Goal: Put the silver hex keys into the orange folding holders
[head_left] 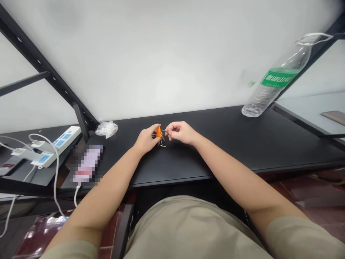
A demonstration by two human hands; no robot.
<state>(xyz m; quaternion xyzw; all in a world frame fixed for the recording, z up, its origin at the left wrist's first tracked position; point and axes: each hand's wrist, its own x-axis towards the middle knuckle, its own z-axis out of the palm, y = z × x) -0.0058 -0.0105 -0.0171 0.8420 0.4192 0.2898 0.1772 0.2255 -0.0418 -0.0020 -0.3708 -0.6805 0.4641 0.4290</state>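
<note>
Over the black tabletop, my left hand is closed around a small orange hex key holder. Thin L-shaped hex keys stick out of the holder, some hanging below it with their bent ends showing. My right hand is just to the right, thumb and fingers pinching a thin dark hex key that reaches to the holder's right side. Whether this key's end sits in a slot of the holder is too small to tell.
At the back right stands a large clear bottle with a green label. Crumpled clear plastic lies at the back left. A phone on a white cable is nearer the left edge. Beyond the black frame post is a white power strip.
</note>
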